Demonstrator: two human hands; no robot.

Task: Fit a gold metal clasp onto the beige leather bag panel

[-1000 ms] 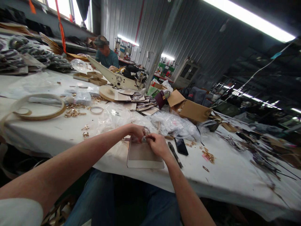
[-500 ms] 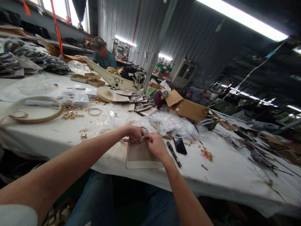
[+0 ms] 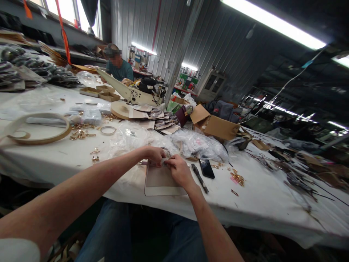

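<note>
A flat beige panel with a dark edge (image 3: pixel 160 182), perhaps a bag piece, lies on the white table in front of me. At its far edge, my left hand (image 3: pixel 156 156) and my right hand (image 3: pixel 178 169) meet with fingers pinched close together. Between the fingertips shows a small greyish, shiny bit whose kind I cannot make out. Clear plastic wrap (image 3: pixel 191 143) lies just beyond my hands. To the right of the panel are a dark slim tool (image 3: pixel 200 178) and a black phone (image 3: pixel 206 169).
Gold metal fittings (image 3: pixel 237 177) are scattered at right, with more gold pieces (image 3: pixel 81 133) at left. A tape roll (image 3: pixel 40 140) and a small ring (image 3: pixel 108 130) lie at left. Behind stand a cardboard box (image 3: pixel 220 127) and a cream machine (image 3: pixel 139 95). A person (image 3: pixel 120 67) sits across the table.
The view has shifted slightly, so everything sits a little further left. Both hands stay together at the panel's far edge, with only slight finger movement.
</note>
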